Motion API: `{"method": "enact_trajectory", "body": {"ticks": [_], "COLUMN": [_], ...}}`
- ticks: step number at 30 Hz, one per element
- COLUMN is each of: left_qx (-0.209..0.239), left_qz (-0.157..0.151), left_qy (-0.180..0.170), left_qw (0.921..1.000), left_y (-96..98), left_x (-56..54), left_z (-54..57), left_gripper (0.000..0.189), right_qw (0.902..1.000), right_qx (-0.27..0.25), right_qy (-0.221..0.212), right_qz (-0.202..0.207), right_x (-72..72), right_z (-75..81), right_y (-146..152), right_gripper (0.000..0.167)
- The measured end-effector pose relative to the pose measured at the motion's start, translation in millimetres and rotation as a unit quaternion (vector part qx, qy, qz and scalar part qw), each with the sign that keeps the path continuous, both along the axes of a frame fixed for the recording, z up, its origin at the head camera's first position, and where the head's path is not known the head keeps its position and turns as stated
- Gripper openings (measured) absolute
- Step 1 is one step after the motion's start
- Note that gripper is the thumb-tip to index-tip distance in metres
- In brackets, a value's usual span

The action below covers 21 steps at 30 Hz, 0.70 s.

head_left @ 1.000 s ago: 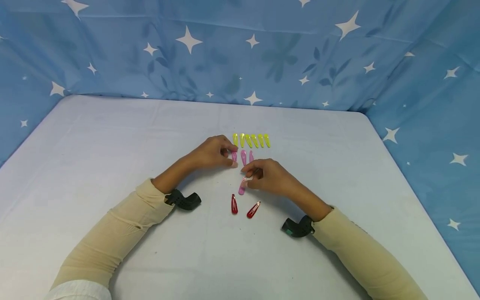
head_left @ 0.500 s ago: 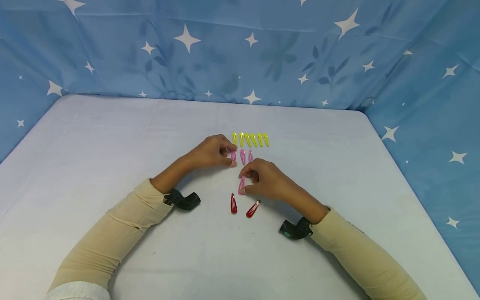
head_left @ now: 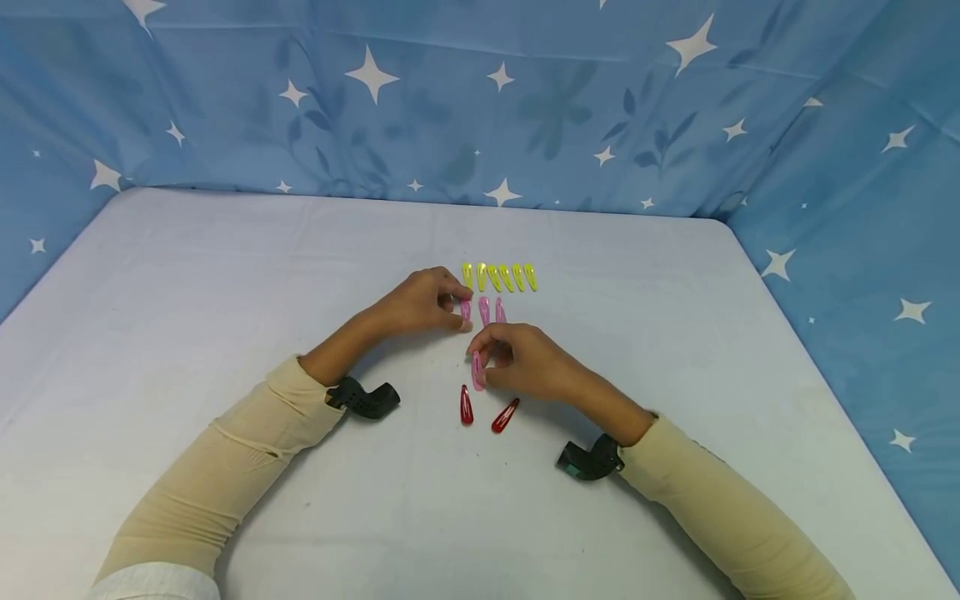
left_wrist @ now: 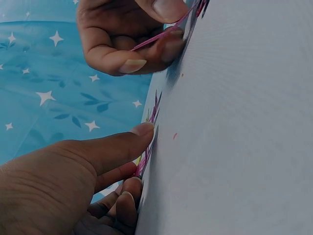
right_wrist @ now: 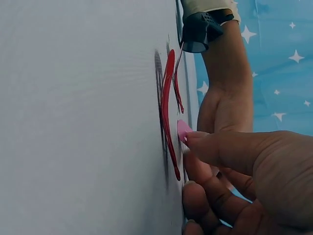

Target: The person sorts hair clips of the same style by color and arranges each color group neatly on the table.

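My left hand (head_left: pixel 420 304) rests on the white table with thumb and index finger at the two ends of the leftmost pink snap hair clip (head_left: pixel 466 311). Two more pink hair clips (head_left: pixel 484 311) lie just right of it, the farther one partly behind my right hand (head_left: pixel 528 358). Between its thumb and fingers, my right hand pinches another pink hair clip (head_left: pixel 477 371), held nearer to me than that row. In the left wrist view this held clip (left_wrist: pixel 156 39) shows edge-on; in the right wrist view only its pink end (right_wrist: pixel 183 131) peeks past the thumb.
Beyond the pink clips, several yellow hair clips (head_left: pixel 506 277) form a row. Closer to me lie two red hair clips, one straight (head_left: pixel 467 405) and one slanted (head_left: pixel 506 416). A blue star-patterned curtain (head_left: pixel 450 100) stands behind the table (head_left: pixel 337 517).
My right hand has closed its fingers on the pink hair clip and shifted it slightly left, turning it straighter. The left hand has stayed at the leftmost pink clip.
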<state>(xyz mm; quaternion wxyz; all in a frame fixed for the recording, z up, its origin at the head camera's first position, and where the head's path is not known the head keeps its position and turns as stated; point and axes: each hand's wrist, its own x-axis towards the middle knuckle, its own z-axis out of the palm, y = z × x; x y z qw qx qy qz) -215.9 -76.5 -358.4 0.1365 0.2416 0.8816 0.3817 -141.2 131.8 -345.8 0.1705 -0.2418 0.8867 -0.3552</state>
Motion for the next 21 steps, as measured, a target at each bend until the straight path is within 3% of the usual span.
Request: {"method": "enact_trajectory", "body": {"ticks": [8, 21], "left_qx": [-0.01, -0.009], "left_qz": [0.0, 0.002], "left_qy": [-0.002, -0.002], "left_qw": [0.9999, 1.0], "left_y": [0.5, 0.8], "left_x": [-0.2, -1.0], "left_z": [1.1, -0.8], "left_gripper": [0.049, 0.047], "right_qw": [0.999, 0.9967], "right_qx": [-0.043, -0.079], "right_qy": [0.002, 0.0], "right_qz": [0.013, -0.02], "right_x": [0.8, -3.3], "right_z": [-1.7, -3.4], "right_y": [1.7, 5.1], "right_gripper": [0.019, 0.029]}}
